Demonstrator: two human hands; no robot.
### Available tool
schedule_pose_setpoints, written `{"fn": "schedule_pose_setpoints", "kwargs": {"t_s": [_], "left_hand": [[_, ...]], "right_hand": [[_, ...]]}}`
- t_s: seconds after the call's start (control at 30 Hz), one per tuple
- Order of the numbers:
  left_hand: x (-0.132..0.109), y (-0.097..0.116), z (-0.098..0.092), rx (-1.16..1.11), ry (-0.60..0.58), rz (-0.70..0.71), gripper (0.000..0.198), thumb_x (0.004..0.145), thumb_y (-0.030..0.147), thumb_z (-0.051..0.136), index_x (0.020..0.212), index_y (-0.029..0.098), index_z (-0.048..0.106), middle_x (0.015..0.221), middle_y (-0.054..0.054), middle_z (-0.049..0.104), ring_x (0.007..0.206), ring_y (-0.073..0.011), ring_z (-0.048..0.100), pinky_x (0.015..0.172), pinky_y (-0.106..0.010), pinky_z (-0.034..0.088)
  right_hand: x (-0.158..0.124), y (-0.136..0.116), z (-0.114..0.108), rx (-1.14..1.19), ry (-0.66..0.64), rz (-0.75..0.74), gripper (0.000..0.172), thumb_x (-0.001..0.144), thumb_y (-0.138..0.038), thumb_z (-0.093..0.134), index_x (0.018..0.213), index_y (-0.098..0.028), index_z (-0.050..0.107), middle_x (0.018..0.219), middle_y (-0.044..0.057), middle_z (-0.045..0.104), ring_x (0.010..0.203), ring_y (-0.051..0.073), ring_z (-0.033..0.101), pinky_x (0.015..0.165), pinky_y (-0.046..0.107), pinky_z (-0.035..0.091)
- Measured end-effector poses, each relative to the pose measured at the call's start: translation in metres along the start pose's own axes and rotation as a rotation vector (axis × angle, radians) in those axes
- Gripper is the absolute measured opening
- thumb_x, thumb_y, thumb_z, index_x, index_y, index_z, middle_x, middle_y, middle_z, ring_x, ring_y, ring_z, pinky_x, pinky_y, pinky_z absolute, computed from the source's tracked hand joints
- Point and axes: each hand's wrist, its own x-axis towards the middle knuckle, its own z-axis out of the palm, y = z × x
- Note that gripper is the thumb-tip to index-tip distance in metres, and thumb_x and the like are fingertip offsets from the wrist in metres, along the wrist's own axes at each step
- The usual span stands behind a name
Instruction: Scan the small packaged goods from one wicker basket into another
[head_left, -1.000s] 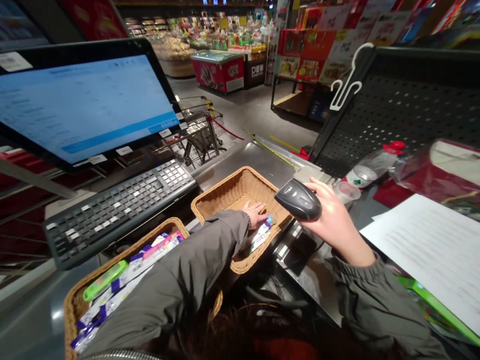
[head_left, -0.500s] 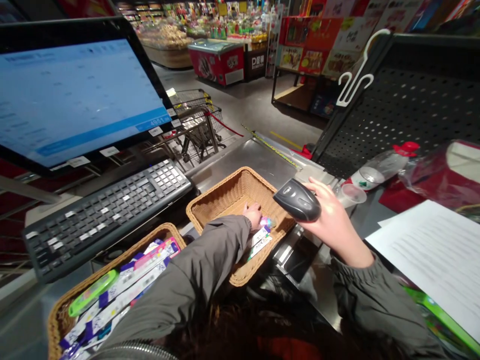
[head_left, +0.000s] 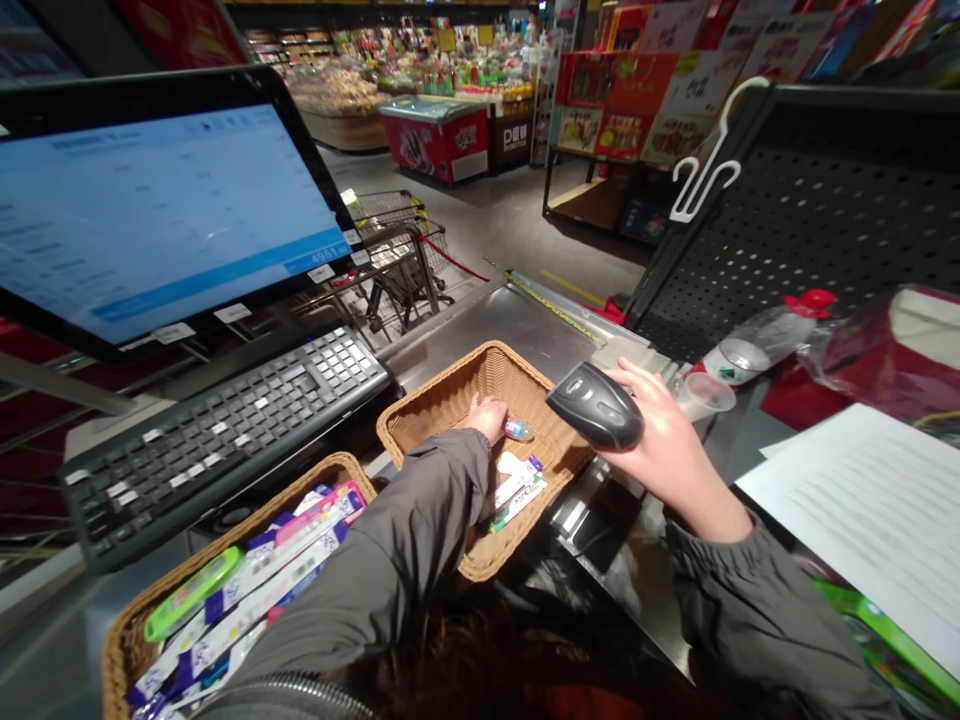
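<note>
My left hand [head_left: 488,418] reaches into a wicker basket [head_left: 420,402], its fingers curled at the end of a small colorful tube-like item [head_left: 517,430]. Below that item, some white packages [head_left: 519,500] lie on the basket floor. A black handheld scanner [head_left: 596,405] is in my right hand [head_left: 664,440], held above the basket's right edge. At the lower left, a second wicker basket [head_left: 112,640] contains several long white and purple packages [head_left: 262,600] and a bright green item [head_left: 193,594], partly covered by my left sleeve.
A monitor [head_left: 165,220] and black keyboard [head_left: 225,440] stand at the left. Paper sheets [head_left: 862,530], a plastic bottle [head_left: 765,340] and a clear cup [head_left: 705,393] are at the right. A white hook [head_left: 701,180] hangs on the black perforated panel [head_left: 825,210].
My left hand has shifted slightly left and up inside the basket, and the small colorful item has moved a little left. The scanner stays in my right hand. The view has tilted slightly.
</note>
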Motion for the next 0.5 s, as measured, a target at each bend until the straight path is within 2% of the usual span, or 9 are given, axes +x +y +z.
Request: {"fn": "schedule_pose_setpoints", "kwargs": {"t_s": [0.13, 0.23, 0.3, 0.4, 0.5], "left_hand": [[-0.001, -0.003, -0.002, -0.009, -0.036, 0.011, 0.03, 0.077, 0.034, 0.075, 0.104, 0.024, 0.069, 0.125, -0.009, 0.064, 0.14, -0.0321, 0.039, 0.118, -0.062, 0.02], [-0.001, 0.001, -0.01, -0.002, -0.064, 0.025, 0.034, 0.07, 0.037, 0.081, 0.098, 0.021, 0.073, 0.136, -0.011, 0.057, 0.14, -0.0351, 0.038, 0.115, -0.058, 0.029], [0.001, 0.007, -0.022, 0.006, -0.058, 0.03, 0.036, 0.07, 0.038, 0.08, 0.1, 0.017, 0.073, 0.14, -0.014, 0.054, 0.138, -0.0355, 0.041, 0.113, -0.053, 0.035], [0.001, 0.02, -0.052, 0.021, -0.037, 0.059, 0.037, 0.071, 0.035, 0.079, 0.101, 0.016, 0.072, 0.143, -0.015, 0.053, 0.138, -0.0345, 0.042, 0.115, -0.051, 0.034], [-0.011, 0.026, -0.098, 0.041, 0.012, 0.096, 0.03, 0.071, 0.032, 0.077, 0.097, 0.018, 0.072, 0.146, -0.01, 0.053, 0.143, -0.0333, 0.036, 0.121, -0.055, 0.024]], "right_hand": [[-0.002, -0.001, -0.002, -0.011, -0.01, 0.007, 0.043, 0.081, -0.036, 0.068, 0.12, -0.023, 0.058, 0.13, 0.014, 0.06, 0.138, 0.041, 0.043, 0.113, 0.068, 0.032], [-0.005, -0.001, -0.004, -0.016, -0.018, 0.022, 0.04, 0.08, -0.035, 0.068, 0.118, -0.023, 0.06, 0.131, 0.014, 0.059, 0.139, 0.041, 0.043, 0.114, 0.068, 0.03], [-0.006, -0.001, -0.005, -0.017, -0.025, 0.024, 0.037, 0.08, -0.034, 0.068, 0.115, -0.023, 0.061, 0.132, 0.014, 0.059, 0.139, 0.041, 0.042, 0.114, 0.069, 0.029], [-0.008, -0.003, -0.005, -0.016, -0.019, 0.013, 0.037, 0.08, -0.035, 0.068, 0.115, -0.023, 0.062, 0.132, 0.014, 0.059, 0.139, 0.041, 0.042, 0.114, 0.069, 0.029], [-0.008, -0.008, -0.004, -0.016, 0.003, 0.005, 0.041, 0.08, -0.035, 0.069, 0.118, -0.023, 0.06, 0.131, 0.014, 0.059, 0.139, 0.041, 0.042, 0.114, 0.068, 0.031]]}}
